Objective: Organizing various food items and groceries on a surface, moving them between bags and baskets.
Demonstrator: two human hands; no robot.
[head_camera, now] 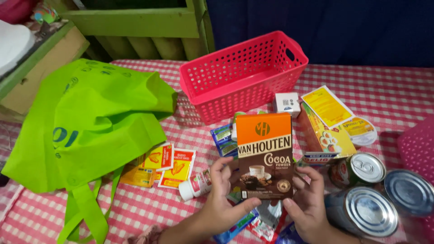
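Note:
Both hands hold up an orange and brown box (264, 156) of powder, upright, front facing me. My left hand (221, 203) grips its lower left edge, thumb across the bottom front. My right hand (307, 203) grips its lower right edge. Under the box lie small sachets and packets (251, 226), partly hidden. A small white bottle with a red label (195, 185) lies just left of my left hand.
An empty red plastic basket (239, 72) stands behind the box. A lime green fabric bag (86, 122) lies at the left, with yellow and red sachets (165, 165) beside it. Three silver-topped cans (366, 203) stand at the right, behind them a yellow carton (323, 135) and a small white box (287, 103). A pink basket (418, 149) shows at the right edge.

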